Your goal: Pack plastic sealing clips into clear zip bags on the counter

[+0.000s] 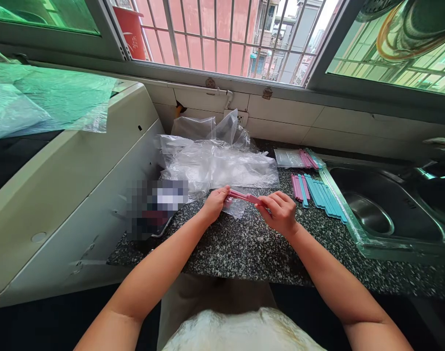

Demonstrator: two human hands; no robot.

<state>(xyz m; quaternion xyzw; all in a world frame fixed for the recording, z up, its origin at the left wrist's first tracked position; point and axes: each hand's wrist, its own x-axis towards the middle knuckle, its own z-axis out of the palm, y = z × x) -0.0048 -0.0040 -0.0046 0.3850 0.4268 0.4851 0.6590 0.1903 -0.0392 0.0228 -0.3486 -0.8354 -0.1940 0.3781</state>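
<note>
The slim pink strip spans the gap between the two hands, above the bench. It looks like molded plastic, so it should be light and fairly stiff, perhaps a little slippery — best taken near its ends, as thin pieces may snap if bent hard. The left hand is closed, fingertips pinching the strip's left end; the right hand pinches the other end between thumb and curled fingers. A small clear bag hangs just beside the left hand, under the strip — whether it is attached, I cannot tell. It should be soft and limp. Beyond the left hand lies a heap of clear plastic bags; turquoise strips lie to the right of the right hand.
</note>
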